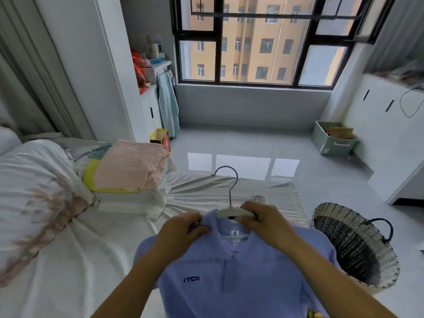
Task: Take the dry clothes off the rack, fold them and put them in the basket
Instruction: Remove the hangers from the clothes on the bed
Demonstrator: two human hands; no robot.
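A light blue polo shirt [241,271] with a dark chest logo lies front-up on the bed's near end, still on a pale hanger [231,211] whose grey hook points away from me. My left hand [181,232] pinches the collar on the left side. My right hand [263,216] grips the hanger's right arm at the neck opening. A woven black-and-white basket [353,246] with a dark handle stands on the floor to the right of the bed, tilted toward me. A folded pile of pink striped and yellow clothes [128,168] sits further up the bed.
The bed [68,249] carries a white rumpled sheet and a duvet at the left. Several wire hangers [258,199] lie just beyond my right hand. A green storage box [332,140] stands by the right cabinets, a yellow-red carton [161,137] by the left cabinet. Glossy floor stretches to the window.
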